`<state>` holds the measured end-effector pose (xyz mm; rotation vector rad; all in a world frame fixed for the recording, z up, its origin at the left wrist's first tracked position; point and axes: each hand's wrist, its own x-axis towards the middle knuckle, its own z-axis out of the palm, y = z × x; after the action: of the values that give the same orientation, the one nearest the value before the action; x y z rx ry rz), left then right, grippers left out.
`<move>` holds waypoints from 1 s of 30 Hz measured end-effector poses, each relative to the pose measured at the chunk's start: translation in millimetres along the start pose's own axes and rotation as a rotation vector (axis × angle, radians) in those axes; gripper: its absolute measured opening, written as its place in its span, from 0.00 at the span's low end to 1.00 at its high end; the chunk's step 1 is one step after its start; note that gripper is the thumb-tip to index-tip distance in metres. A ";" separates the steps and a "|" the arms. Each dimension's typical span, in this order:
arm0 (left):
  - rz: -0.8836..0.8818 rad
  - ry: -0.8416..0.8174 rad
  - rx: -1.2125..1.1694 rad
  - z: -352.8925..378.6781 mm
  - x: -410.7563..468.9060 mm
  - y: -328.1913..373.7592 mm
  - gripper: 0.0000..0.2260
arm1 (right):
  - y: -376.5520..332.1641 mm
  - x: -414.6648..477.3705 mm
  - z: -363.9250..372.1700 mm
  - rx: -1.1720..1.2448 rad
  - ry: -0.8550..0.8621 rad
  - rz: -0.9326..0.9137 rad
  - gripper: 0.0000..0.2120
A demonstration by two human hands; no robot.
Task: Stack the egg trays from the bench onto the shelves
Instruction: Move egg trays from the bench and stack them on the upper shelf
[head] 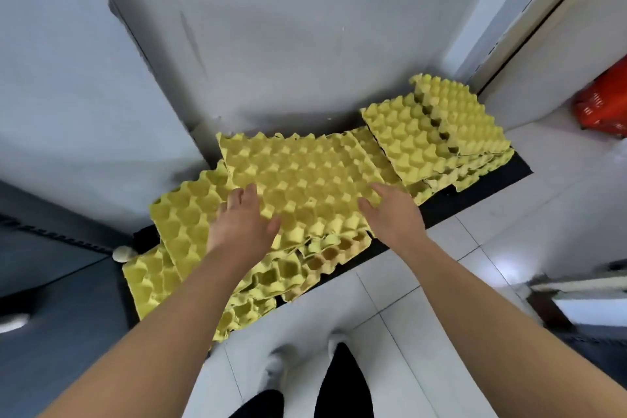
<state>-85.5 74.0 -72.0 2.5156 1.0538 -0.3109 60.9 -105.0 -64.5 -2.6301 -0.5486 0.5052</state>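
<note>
The trays are lying in loose heaps along the black bench (pixel 481 187), which is running against the grey wall (pixel 271 44). None of the trays is holding eggs; all the cups that are showing are empty. The top tray (pixel 298 173) in the middle heap is sitting flat with its cups facing up, and it is overlapping the heap at the left (pixel 183 214) and the small heap at the right (pixel 437 132). Under its near edge more trays (pixel 325 254) are sticking out at different angles, some of them hanging over the front of the bench. The trays are yellow moulded pulp, with rows of round cups and pointed peaks between them, and the edges are looking wavy. The left hand (pixel 242 224) is resting on the near left corner of the top tray, fingers a little spread and thumb pointing to the right over the cups. The right hand (pixel 393 210) is lying on the near right corner, fingers together and bending over the edge; whether they are gripping under it I cannot tell. A red bag (pixel 604 105) is standing on the white floor (pixel 441 265) at the far right, well apart from the trays.
</note>
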 end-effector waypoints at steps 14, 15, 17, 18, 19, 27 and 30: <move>-0.365 0.058 -0.240 81.6 26.1 6.6 0.43 | 57.8 96.3 68.7 0.034 -0.329 -0.108 0.30; -0.376 0.058 -0.251 85.9 25.9 5.5 0.43 | 59.6 97.8 71.4 0.039 -0.328 -0.120 0.31; -0.389 0.073 -0.264 92.5 25.0 3.7 0.43 | 61.5 99.6 74.1 0.058 -0.317 -0.135 0.32; -0.393 0.086 -0.269 94.7 24.2 2.7 0.43 | 62.8 100.6 75.6 0.070 -0.308 -0.144 0.32; -0.394 0.099 -0.276 96.3 23.9 1.9 0.44 | 63.3 101.1 76.5 0.085 -0.292 -0.154 0.32; -0.472 0.188 -0.407 90.6 6.1 -21.4 0.43 | 44.0 89.9 79.2 0.164 -0.154 -0.271 0.29; -0.525 0.206 -0.453 88.1 -6.8 -39.8 0.43 | 25.5 78.2 84.4 0.150 -0.182 -0.316 0.30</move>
<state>-123.4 56.6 -159.5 1.8719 1.6507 0.0513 100.0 -65.5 -168.5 -2.3113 -0.9263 0.6592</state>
